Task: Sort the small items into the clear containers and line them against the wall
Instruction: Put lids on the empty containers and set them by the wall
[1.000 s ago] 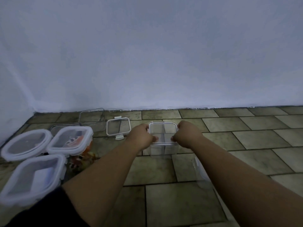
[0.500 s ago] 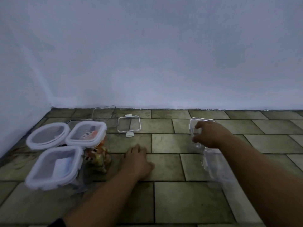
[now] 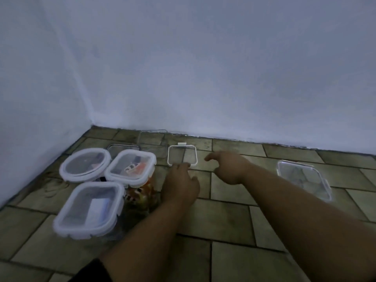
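Observation:
Three lidded clear containers stand at the left: a round one (image 3: 85,164), a square one (image 3: 131,166) with orange items inside, and a nearer square one (image 3: 89,209). A small orange striped toy (image 3: 140,195) sits between them and my left hand (image 3: 180,185), which rests on the floor with fingers apart, its fingertips at the near edge of a loose white-rimmed lid (image 3: 182,155). My right hand (image 3: 228,166) hovers open just right of that lid, holding nothing. An open clear container (image 3: 303,178) lies on the floor at the right.
Two more clear containers stand behind the group, one (image 3: 153,136) against the wall (image 3: 203,78) and one (image 3: 123,148) in front of it. A side wall closes the left corner. The floor (image 3: 223,220) is brown tile.
My right hand has let go of the clear container, which now lies at the right, and has swung left toward the lid. My left hand has slid forward to the lid's edge.

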